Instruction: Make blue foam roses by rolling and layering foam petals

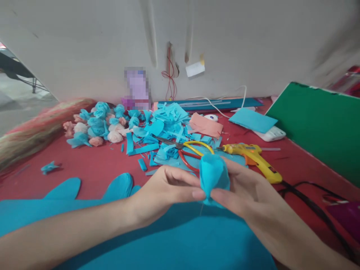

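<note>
A red tabletop [30, 183] runs back to the pale wall [98, 48], with red surface left of the hands and between their right side and the board; a blue sheet [140, 247] covers the near part, its far edge under the wrists and its left end out of frame; 1 green board [320, 127] bounds the right; 2 hands, left [165, 187] and right [244, 183], meet near the sheet's far edge; beyond them lie 1 heap of blue scraps [171, 116], 1 cluster of paper flowers [98, 125], too crowded to count, 1 yellow glue gun [263, 167] and 1 pair of scissors [180, 145] with 1 red and 1 yellow handle; 1 cupped blue paper piece [215, 176] sits between the hands, its base pinched by both thumbs against the fingers, its rounded top rising above the thumb tips.
</note>
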Tool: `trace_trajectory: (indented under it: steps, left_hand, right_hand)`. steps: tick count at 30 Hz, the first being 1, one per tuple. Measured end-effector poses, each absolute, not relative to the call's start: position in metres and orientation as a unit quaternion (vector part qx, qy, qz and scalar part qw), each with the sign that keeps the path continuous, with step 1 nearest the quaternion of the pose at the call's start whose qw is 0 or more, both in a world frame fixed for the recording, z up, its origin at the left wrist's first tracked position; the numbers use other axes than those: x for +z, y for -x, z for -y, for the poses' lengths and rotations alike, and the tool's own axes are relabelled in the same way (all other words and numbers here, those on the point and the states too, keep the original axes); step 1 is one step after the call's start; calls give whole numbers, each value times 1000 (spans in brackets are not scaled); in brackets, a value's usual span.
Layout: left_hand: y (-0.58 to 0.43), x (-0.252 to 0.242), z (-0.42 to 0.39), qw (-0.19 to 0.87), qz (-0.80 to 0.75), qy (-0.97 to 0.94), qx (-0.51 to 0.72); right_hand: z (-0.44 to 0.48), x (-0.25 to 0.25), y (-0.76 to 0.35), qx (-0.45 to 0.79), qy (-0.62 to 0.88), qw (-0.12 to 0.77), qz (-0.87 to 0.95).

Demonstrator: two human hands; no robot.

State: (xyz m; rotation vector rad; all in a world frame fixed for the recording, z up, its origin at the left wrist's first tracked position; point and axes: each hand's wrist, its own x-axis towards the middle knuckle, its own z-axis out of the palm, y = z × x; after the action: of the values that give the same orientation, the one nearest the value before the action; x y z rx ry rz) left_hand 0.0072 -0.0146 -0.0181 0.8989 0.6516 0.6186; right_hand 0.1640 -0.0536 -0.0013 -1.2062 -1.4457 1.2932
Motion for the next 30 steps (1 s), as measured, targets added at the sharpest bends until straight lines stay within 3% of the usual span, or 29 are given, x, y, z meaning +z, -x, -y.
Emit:
trace_trajectory:
  steps: [10,20,30]
  left_hand:
    - [-8,-21,12,826,-252,-427,268]
    - [-7,-20,13,828,-250,-420,275]
    - [-9,-19,16,797,-294,-445,284]
  right_hand:
    - [61,7,-155,468,511,428,580]
    - [61,3,-161,516,445,429,593]
    - [63,0,-157,368,488,434,662]
